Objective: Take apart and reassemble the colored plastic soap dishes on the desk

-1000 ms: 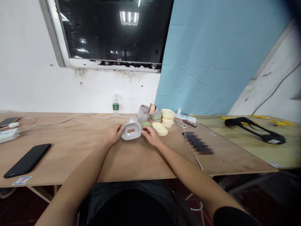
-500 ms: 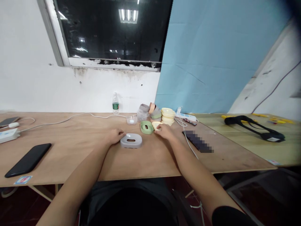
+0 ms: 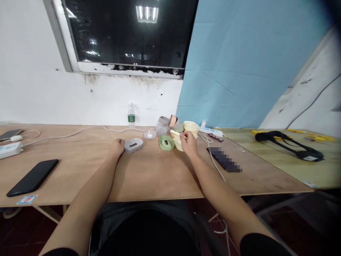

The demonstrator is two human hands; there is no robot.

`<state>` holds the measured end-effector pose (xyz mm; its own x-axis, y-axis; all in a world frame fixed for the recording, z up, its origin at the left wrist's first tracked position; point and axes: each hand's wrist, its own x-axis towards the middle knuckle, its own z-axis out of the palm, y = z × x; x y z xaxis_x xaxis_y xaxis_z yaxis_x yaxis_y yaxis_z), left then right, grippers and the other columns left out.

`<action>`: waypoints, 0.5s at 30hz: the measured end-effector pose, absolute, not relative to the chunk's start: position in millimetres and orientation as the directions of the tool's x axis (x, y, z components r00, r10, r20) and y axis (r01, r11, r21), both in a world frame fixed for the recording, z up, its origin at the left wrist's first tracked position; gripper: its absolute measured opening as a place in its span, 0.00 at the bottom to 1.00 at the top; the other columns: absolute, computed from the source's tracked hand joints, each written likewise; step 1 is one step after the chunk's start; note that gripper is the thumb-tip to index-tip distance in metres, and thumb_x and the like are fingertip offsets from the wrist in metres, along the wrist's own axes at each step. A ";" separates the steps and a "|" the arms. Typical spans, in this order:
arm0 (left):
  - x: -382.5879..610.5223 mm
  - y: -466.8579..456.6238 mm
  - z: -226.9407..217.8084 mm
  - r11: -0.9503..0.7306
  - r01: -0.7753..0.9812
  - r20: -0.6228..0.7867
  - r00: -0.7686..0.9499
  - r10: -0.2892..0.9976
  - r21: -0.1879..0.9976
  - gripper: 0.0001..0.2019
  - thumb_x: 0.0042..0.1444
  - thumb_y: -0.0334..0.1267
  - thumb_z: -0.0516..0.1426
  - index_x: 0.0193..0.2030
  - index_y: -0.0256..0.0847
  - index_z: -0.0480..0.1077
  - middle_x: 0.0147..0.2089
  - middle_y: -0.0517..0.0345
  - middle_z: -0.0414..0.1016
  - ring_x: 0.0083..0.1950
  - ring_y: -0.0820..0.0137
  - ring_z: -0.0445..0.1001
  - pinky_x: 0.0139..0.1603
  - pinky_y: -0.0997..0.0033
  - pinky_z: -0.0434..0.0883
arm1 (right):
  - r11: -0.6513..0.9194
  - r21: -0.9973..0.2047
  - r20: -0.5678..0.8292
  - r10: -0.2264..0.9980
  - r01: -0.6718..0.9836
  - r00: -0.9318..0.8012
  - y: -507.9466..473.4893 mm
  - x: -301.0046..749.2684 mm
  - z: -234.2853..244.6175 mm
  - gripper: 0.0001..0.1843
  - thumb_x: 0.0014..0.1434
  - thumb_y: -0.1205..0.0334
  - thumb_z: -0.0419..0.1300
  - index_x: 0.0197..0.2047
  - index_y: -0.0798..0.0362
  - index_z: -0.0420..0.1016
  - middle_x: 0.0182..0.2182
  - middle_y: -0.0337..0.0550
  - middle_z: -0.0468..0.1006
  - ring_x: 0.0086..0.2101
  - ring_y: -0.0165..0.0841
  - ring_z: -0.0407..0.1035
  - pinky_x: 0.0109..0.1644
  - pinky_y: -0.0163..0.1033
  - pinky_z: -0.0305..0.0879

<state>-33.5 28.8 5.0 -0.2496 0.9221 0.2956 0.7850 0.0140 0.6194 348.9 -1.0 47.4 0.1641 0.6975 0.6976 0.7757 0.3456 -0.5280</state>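
My left hand is closed on the left end of a grey rounded plastic cover that has a long slot in its top. My right hand pinches a pale yellow plastic piece, raised just over another pale yellow piece. Between the hands, a green oval tray with a slot lies on the table. Behind my right hand stands a pile of yellow pieces, its lower part hidden.
A clear round container and a heap of grey and peach rings stand at the back, near a plastic bottle. A black phone lies at left. A white cable and a power strip are at right.
My left hand has shifted the grey cover left and farther back. My right hand has lifted a pale yellow piece off the table area beside the green tray.
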 end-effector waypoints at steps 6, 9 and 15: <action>-21.7 13.7 18.3 -0.139 0.687 0.465 -0.316 0.827 0.714 0.25 0.62 0.55 0.45 0.54 0.37 0.68 0.53 0.44 0.73 0.49 0.59 0.74 0.50 0.61 0.69 | 0.522 -0.732 0.619 0.778 0.437 0.108 -7.5 298.3 33.6 0.20 0.63 0.44 0.46 0.41 0.52 0.67 0.34 0.45 0.73 0.35 0.37 0.67 0.39 0.39 0.64; 0.3 1.9 25.3 -0.317 0.684 0.555 -0.154 0.817 0.656 0.23 0.62 0.53 0.47 0.50 0.37 0.70 0.50 0.46 0.74 0.47 0.62 0.73 0.49 0.64 0.69 | 0.459 -0.775 0.490 0.870 0.435 -0.045 -11.3 272.0 19.5 0.20 0.64 0.45 0.45 0.38 0.51 0.68 0.31 0.43 0.74 0.33 0.35 0.67 0.34 0.37 0.64; 30.9 -13.1 27.9 -0.566 0.691 0.577 0.259 0.775 0.450 0.21 0.61 0.54 0.50 0.47 0.40 0.73 0.48 0.51 0.75 0.50 0.62 0.72 0.54 0.63 0.66 | 0.463 -0.488 0.398 0.873 0.740 -0.283 -25.1 256.9 11.3 0.10 0.54 0.55 0.62 0.28 0.52 0.71 0.29 0.40 0.74 0.30 0.31 0.66 0.31 0.34 0.56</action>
<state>30.9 -13.1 27.9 0.2591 0.7746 0.5769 0.6909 -0.5660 0.4498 256.9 -25.1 11.3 -0.2834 0.8727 0.3975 0.7404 0.4625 -0.4878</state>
